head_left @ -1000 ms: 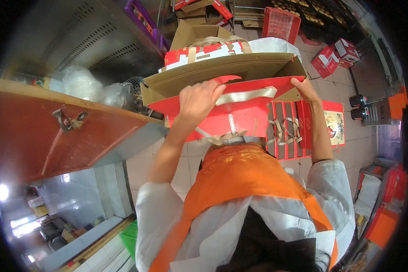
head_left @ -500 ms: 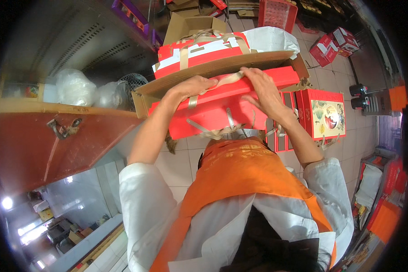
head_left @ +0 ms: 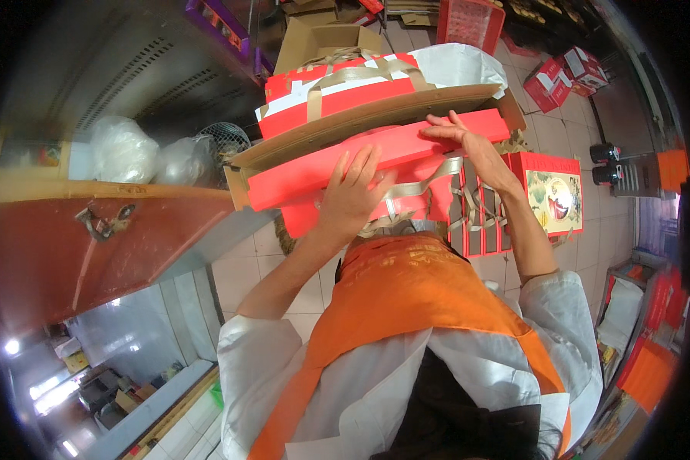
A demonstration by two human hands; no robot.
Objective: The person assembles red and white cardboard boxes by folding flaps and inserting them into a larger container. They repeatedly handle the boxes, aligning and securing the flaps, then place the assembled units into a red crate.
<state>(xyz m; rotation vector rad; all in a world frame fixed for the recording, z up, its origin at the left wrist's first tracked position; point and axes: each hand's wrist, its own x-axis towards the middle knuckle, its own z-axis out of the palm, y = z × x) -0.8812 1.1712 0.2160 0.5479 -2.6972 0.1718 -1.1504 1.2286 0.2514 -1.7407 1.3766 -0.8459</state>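
A long red gift box (head_left: pixel 284 184) stands in an open cardboard carton (head_left: pixel 245 153), its narrow top face upward. My left hand (head_left: pixel 353 188) lies on it left of the middle with its fingers stretched out. My right hand (head_left: pixel 471 146) rests near the box's right end, fingers spread over the top. A beige ribbon handle (head_left: pixel 429 182) hangs on the near side, between my hands. Closer to my orange apron is another red box (head_left: pixel 303 218), partly hidden by my left forearm. Whether it stands inside the carton cannot be made out.
Behind the carton sit red-and-white boxes with ribbon handles (head_left: pixel 299 111) and a white bag (head_left: pixel 460 67). Red boxes (head_left: pixel 517 180) with a picture panel stand at the right on the tiled floor. A reddish-brown counter edge (head_left: pixel 46 245) runs along the left.
My left hand has left the ribbon and moved right and nearer, now flat on the box. My right hand has let go and shifted right. The ribbon has dropped to the near side.
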